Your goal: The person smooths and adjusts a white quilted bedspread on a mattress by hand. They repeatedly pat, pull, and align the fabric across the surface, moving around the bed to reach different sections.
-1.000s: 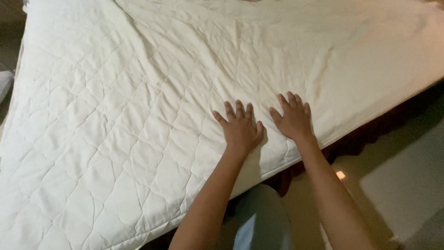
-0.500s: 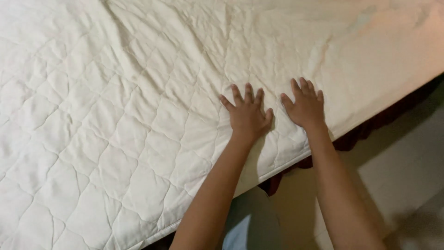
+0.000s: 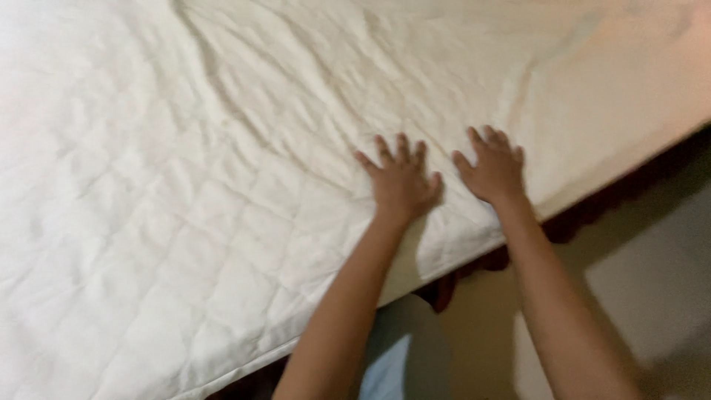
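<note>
Both my left hand (image 3: pixel 400 181) and right hand (image 3: pixel 492 169) lie flat, fingers spread and gripping nothing, on the white quilt (image 3: pixel 222 222) near the bed's edge, having slid further up it than a second ago, pressing wrinkles ahead.

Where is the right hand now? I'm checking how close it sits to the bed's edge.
In the head view, the right hand lies flat on the white quilted cover, right of the left hand and near the bed's edge.

One head-worn camera looks steeply down, close over the bed (image 3: pixel 222 185), its edge running diagonally toward the frame's lower left.
</note>
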